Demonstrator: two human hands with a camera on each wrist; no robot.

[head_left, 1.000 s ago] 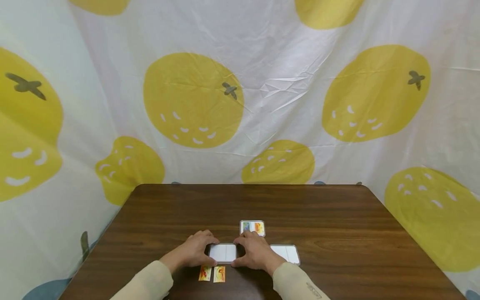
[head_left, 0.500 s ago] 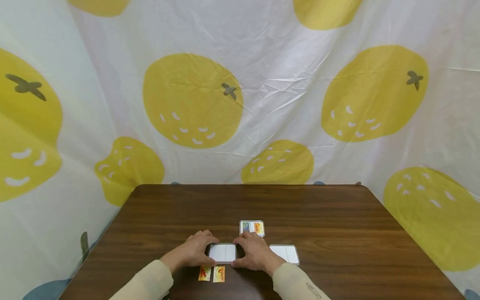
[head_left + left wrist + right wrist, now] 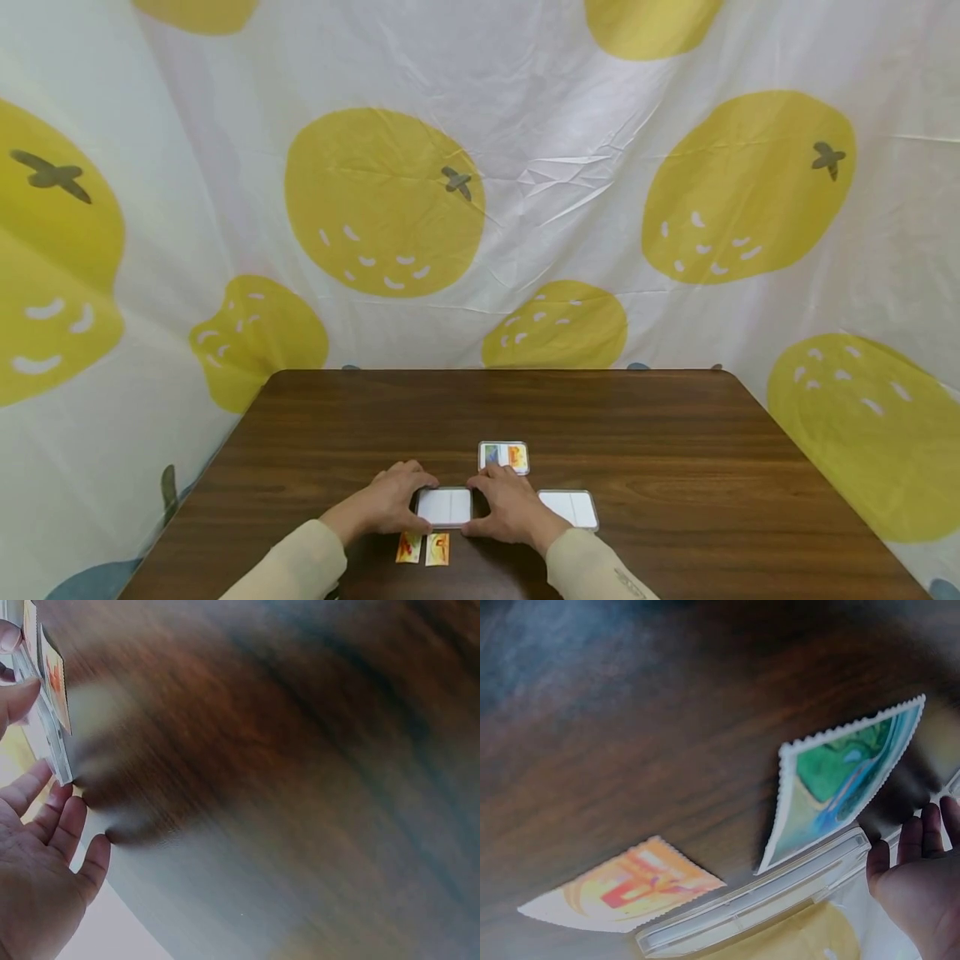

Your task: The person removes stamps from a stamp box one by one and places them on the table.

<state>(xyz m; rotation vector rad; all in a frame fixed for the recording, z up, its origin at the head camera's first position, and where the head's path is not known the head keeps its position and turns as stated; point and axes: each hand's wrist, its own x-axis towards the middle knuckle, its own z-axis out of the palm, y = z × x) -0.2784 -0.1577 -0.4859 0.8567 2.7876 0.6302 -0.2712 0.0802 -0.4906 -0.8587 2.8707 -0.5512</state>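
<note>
a flat, clear-rimmed case [image 3: 444,507] sits level with its long side across, its white inside split by a thin line. the left hand [image 3: 390,498] holds its left end, the right hand [image 3: 510,504] its right. two small stamps [image 3: 408,548], red, orange and yellow, lie side by side just on its near side, a narrow gap between them.

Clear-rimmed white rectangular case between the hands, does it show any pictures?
No, the case shows only plain white, while two small orange rectangular paper stamps lie in front of it.
</note>
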